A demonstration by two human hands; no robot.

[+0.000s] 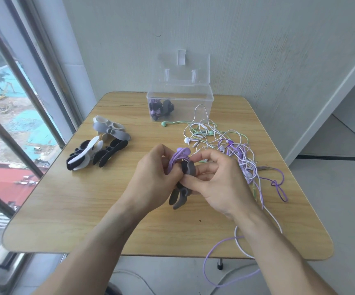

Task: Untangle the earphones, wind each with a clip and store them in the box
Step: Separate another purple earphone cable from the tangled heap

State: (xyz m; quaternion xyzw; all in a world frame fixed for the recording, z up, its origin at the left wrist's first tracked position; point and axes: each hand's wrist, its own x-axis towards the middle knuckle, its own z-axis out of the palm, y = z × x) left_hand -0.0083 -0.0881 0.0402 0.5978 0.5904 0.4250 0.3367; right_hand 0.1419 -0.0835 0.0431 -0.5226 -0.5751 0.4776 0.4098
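Above the middle of the wooden table point(87, 209), my left hand point(151, 179) and my right hand point(217, 179) meet around a dark grey clip point(180, 196). A coil of purple earphone cable point(178, 156) is wound on the clip. My left hand grips the coil and the clip's upper end. My right hand pinches the clip from the right. The clear box point(180, 103) stands open at the table's far side with one wound purple earphone point(159, 108) inside. A tangle of white, green and purple earphones point(225, 145) lies to the right.
Several spare clips point(100, 150) in grey, black and white lie in a heap at the left of the table. Purple and white cables point(236, 243) hang over the table's front right edge toward the floor. A window runs along the left side.
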